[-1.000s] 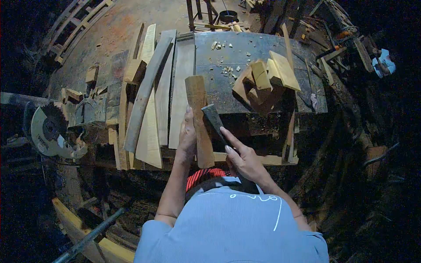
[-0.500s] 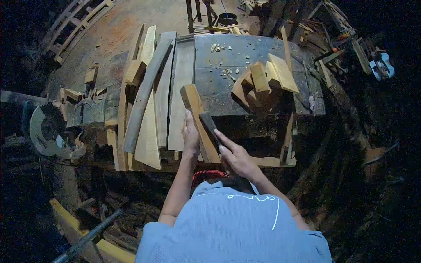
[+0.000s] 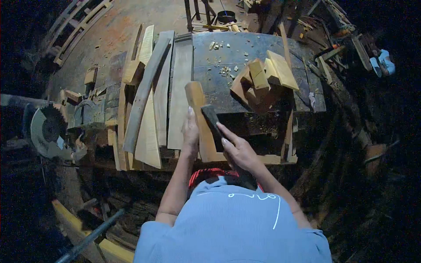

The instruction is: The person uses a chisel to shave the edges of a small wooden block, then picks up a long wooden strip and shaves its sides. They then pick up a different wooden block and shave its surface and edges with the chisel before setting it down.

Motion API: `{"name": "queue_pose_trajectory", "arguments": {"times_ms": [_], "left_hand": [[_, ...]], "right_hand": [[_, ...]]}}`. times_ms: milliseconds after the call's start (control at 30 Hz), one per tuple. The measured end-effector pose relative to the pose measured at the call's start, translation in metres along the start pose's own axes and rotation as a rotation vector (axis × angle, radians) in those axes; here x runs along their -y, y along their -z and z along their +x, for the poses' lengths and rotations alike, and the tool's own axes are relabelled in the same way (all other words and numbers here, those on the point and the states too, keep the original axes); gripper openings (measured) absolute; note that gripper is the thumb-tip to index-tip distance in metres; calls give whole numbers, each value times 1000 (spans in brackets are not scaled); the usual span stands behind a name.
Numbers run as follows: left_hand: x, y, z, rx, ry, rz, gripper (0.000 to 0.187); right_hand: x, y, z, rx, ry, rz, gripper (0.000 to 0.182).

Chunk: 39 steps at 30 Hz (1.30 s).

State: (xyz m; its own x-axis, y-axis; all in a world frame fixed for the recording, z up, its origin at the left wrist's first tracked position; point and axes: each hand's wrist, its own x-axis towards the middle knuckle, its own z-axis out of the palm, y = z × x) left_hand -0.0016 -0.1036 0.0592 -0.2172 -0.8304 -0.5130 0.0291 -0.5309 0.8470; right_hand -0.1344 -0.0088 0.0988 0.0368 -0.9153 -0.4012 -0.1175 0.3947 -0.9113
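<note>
In front of my body, a short brown wooden piece (image 3: 203,131) stands tilted away from me, its broad face showing. My left hand (image 3: 190,130) is closed along its left edge, with the thumb pointing up. My right hand (image 3: 239,151) grips a dark, flat, bar-shaped tool (image 3: 211,117), which lies slantwise over the right side of the wooden piece. I cannot make out exactly what kind of tool it is. My right fingers are stretched along its edge, and its lower end is hidden by the hand.
Several long boards (image 3: 181,87) lie on the workbench (image 3: 237,46) to the left. Wooden blocks (image 3: 259,74) are stacked at right, with wood chips (image 3: 225,71) behind. A circular saw blade (image 3: 50,125) stands far left. A metal pipe (image 3: 92,236) crosses the lower left.
The wooden piece has turned so more of its broad face shows. The dark tool has slid a little upward along it, with my right hand following. My left hand stays on the wood.
</note>
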Motion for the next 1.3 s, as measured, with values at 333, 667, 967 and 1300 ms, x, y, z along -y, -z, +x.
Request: {"name": "queue_pose_trajectory", "arguments": {"times_ms": [333,667,967,1300], "left_hand": [[11,16,16,165,178,-323,55],[9,15,29,20,30,-122,57],[-3,33,40,13,-33,-237,51],[-11,18,33,31,25,-189,53]], "right_hand": [[7,20,-9,25,-75,-29,47],[13,14,-34,193,-119,-310,47],[19,-2,-25,184,-120,-270,48],[12,-3,-25,97,-33,-234,46]]}}
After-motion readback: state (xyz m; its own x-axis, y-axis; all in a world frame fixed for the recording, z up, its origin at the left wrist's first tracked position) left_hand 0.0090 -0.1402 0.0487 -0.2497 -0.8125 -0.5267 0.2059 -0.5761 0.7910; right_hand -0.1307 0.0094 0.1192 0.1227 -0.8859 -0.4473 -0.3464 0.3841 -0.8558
